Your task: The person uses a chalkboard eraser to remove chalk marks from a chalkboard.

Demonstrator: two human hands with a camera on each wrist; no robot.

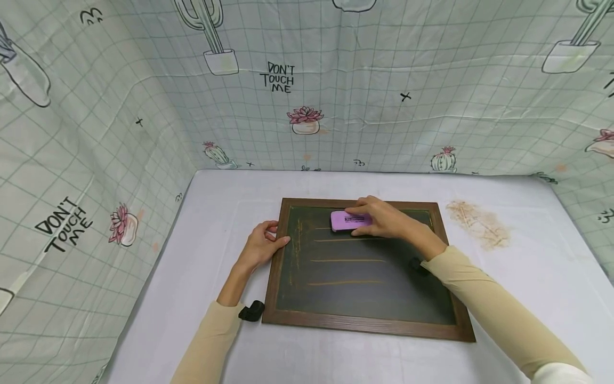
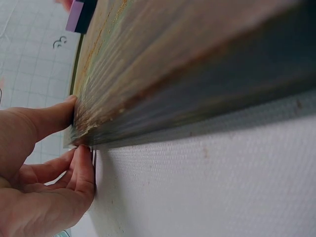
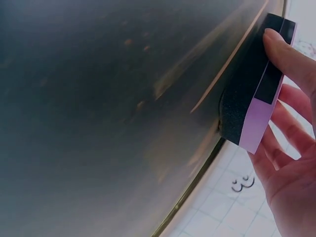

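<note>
A chalkboard [image 1: 345,301] in a brown wooden frame lies on the table, with several orange chalk lines [image 1: 347,261] across its dark face. My right hand [image 1: 386,220] grips a purple eraser [image 1: 339,221] by its sides near the board's far edge. In the right wrist view, the eraser's black felt [image 3: 247,84] faces the board beside the lines. At the board's left side, my left hand [image 1: 259,248] pinches the frame. The left wrist view has its thumb [image 2: 54,116] against the frame's upper edge and its fingertips at the lower edge.
Brown chalk dust [image 1: 479,224] is smeared on the white table cover [image 1: 230,197] right of the board. Patterned cloth walls [image 1: 374,133] with cactus drawings rise behind the table and at its sides. A black wrist camera [image 1: 252,311] sits beside the frame's left edge.
</note>
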